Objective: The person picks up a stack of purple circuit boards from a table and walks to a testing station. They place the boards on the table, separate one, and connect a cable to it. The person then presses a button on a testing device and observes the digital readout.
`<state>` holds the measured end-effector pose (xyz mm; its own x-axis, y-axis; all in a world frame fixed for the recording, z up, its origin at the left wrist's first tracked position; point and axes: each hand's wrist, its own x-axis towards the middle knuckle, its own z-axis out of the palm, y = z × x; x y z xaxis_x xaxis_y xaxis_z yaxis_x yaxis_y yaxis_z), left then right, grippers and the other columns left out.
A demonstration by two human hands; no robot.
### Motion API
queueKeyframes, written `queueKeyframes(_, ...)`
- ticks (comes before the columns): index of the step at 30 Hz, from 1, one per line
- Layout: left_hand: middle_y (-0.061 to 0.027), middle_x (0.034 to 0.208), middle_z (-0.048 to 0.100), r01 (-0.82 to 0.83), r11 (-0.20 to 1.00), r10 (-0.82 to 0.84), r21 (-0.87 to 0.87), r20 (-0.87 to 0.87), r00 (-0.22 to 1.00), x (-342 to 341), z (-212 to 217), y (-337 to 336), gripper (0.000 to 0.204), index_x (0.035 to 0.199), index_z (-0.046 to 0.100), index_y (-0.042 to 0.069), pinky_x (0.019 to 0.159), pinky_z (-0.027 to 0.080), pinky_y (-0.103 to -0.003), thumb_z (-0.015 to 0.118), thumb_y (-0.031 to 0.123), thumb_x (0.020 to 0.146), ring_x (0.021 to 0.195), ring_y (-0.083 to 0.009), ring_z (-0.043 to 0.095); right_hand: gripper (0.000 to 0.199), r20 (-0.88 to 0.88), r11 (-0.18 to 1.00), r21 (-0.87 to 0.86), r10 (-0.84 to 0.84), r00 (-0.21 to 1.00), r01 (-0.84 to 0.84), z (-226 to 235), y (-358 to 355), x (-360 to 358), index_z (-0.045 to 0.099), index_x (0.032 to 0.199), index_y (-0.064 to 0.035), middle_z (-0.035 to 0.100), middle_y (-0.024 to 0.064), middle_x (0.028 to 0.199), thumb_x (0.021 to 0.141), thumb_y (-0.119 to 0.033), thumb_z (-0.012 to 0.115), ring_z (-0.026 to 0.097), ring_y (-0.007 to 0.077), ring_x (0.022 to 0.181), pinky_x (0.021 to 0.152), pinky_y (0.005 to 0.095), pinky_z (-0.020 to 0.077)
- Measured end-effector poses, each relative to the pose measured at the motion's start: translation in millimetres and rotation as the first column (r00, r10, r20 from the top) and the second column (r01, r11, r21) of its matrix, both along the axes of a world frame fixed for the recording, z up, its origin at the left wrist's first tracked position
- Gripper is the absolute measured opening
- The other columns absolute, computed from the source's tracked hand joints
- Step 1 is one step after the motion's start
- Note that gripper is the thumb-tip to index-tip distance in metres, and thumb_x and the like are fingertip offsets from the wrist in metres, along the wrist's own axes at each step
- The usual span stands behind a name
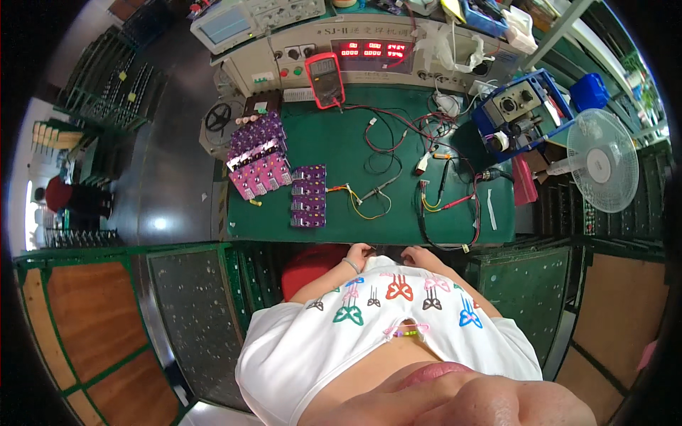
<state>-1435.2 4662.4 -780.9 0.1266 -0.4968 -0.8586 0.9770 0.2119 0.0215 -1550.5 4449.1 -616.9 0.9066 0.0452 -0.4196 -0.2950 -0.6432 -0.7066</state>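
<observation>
Both my hands are low at the bench's front edge, beside the hem of my white shirt (387, 284). My left hand (359, 254) has its fingers bent inward and partly hidden; whether it holds anything does not show. Close by on the right is my right hand (419, 256), its fingers also mostly hidden. Nearest on the green bench mat (341, 228) lies a purple circuit board (309, 197), a yellow-and-red lead (355, 195) at its right side. More purple boards (259, 157) are stacked behind it. A red multimeter (325, 82) leans at the back, its display lit.
A beige test console (373, 53) with red displays spans the back, an oscilloscope (249, 25) on its left. Test leads (447, 202) tangle across the right side. Beyond are a blue crate (522, 113) and a white fan (600, 162). Another person (74, 195) bends far left.
</observation>
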Motion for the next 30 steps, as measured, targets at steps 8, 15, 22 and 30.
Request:
queueKeyframes(8, -0.0190, 0.081, 0.064, 0.136, 0.990, -0.135, 0.017, -0.082, 0.987, 1.5, 15.6, -9.7, 0.011, 0.082, 0.061, -0.003, 0.070, 0.054, -0.041, 0.057, 0.005, 0.076, 0.072, -0.0317, 0.063, 0.026, -0.064, 0.997, 0.015, 0.076, 0.995, -0.075, 23.1, -11.3, 54.5, 0.062, 0.103, -0.0038, 0.064, 0.0164, 0.089, 0.080, -0.016, 0.064, 0.063, 0.0336, 0.089, 0.078, 0.0416, 0.0520)
queueKeyframes(15, -0.0144, 0.072, 0.060, 0.134, 0.978, -0.161, 0.161, 0.169, 0.972, -25.9, -28.1, -0.2, 0.010, 0.079, 0.060, -0.002, 0.057, 0.050, -0.037, 0.059, 0.007, 0.073, 0.061, -0.0257, 0.060, 0.027, -0.062, 0.960, 0.077, 0.275, 0.960, -0.270, 3.1, -8.6, 63.1, 0.061, 0.102, -0.0040, 0.065, 0.0143, 0.083, 0.079, -0.018, 0.066, 0.062, 0.0302, 0.089, 0.077, 0.0405, 0.0524)
queueKeyframes(22, -0.0152, 0.084, 0.062, 0.261, 0.911, -0.360, 0.319, 0.307, 0.881, -16.0, -0.9, -1.6, 0.035, 0.095, 0.060, -0.007, 0.058, 0.049, -0.038, 0.062, 0.001, 0.062, 0.070, -0.0265, 0.061, 0.026, -0.158, 0.927, -0.023, 0.367, 0.917, -0.375, -0.5, 1.8, 72.5, 0.060, 0.105, -0.0034, 0.063, 0.0166, 0.099, 0.081, -0.015, 0.063, 0.063, 0.0336, 0.093, 0.080, 0.0411, 0.0523)
queueKeyframes(30, -0.0212, 0.083, 0.064, 0.265, 0.866, -0.395, 0.424, 0.254, 0.883, -21.7, -7.0, -8.0, 0.039, 0.097, 0.057, -0.011, 0.063, 0.052, -0.039, 0.064, 0.004, 0.061, 0.073, -0.0319, 0.064, 0.025, -0.125, 0.920, -0.058, 0.378, 0.917, -0.387, -7.9, 6.2, 66.6, 0.062, 0.103, -0.0076, 0.064, 0.0154, 0.099, 0.081, -0.019, 0.063, 0.063, 0.0340, 0.091, 0.079, 0.0430, 0.0531)
